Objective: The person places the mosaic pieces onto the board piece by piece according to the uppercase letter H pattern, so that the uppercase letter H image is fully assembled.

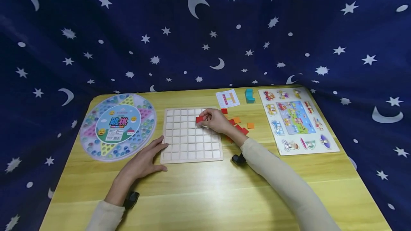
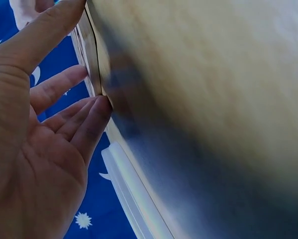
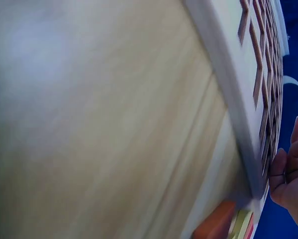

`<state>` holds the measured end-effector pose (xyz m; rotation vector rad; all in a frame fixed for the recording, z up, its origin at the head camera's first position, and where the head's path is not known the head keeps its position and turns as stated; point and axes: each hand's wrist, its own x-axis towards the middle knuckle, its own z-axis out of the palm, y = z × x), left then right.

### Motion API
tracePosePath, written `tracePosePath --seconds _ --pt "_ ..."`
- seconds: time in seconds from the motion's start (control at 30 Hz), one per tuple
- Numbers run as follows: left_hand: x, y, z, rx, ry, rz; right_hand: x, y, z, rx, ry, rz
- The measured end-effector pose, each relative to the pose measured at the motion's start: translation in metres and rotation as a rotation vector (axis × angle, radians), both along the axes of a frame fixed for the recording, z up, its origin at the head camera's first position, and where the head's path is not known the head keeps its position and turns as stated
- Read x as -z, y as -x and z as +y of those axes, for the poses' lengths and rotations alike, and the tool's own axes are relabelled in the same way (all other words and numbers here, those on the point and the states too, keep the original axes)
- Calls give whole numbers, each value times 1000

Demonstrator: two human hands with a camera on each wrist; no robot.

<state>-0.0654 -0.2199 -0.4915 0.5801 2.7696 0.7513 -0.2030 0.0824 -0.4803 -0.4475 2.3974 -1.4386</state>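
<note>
A wooden grid board (image 1: 187, 149) with rows of square recesses lies on the table. Over its upper right part, my right hand (image 1: 217, 120) pinches a red square tile (image 1: 199, 119) between thumb and fingers. Only part of that hand (image 3: 293, 169) enters the right wrist view, at the right edge beside the grid. My left hand (image 1: 144, 161) rests at the board's left side, fingers extended and fingertips right at its edge. In the left wrist view, the left hand (image 2: 44, 144) shows its palm. Several loose red tiles (image 1: 244, 131) lie right of the board, partly hidden by my right forearm.
Orange tiles (image 1: 250, 126) lie among the red ones. Behind them are a pattern card (image 1: 228, 98) and a teal block (image 1: 249, 96). A round Chinese checkers set (image 1: 117, 127) sits at the left, a picture puzzle board (image 1: 297, 120) at the right. A starry cloth (image 1: 205, 60) hangs behind.
</note>
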Motion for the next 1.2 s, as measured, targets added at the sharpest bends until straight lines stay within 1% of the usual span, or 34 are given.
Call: tracePosePath --seconds 0.2,0.3,0.47,0.63,0.77,0.87,1.0,1.2 --pt "0 0 1 -2 1 -1 -1 2 -19 -6 -20 51" --pt "0 -1 1 -4 1 -8 1 5 -30 2 -23 77" --pt "1 -1 2 4 6 -17 7 12 -43 -4 -72 103" --pt "0 0 4 2 13 -10 6 17 -46 5 -97 103" --pt "-1 0 4 -7 14 -14 6 19 -47 -13 -118 118" --pt "-1 0 4 -4 15 -17 7 19 -48 -25 -135 118" --pt "-1 -1 4 -4 21 -20 8 17 -49 -27 -132 116" --pt "-2 -1 3 -4 18 -15 12 16 -53 5 -149 148"
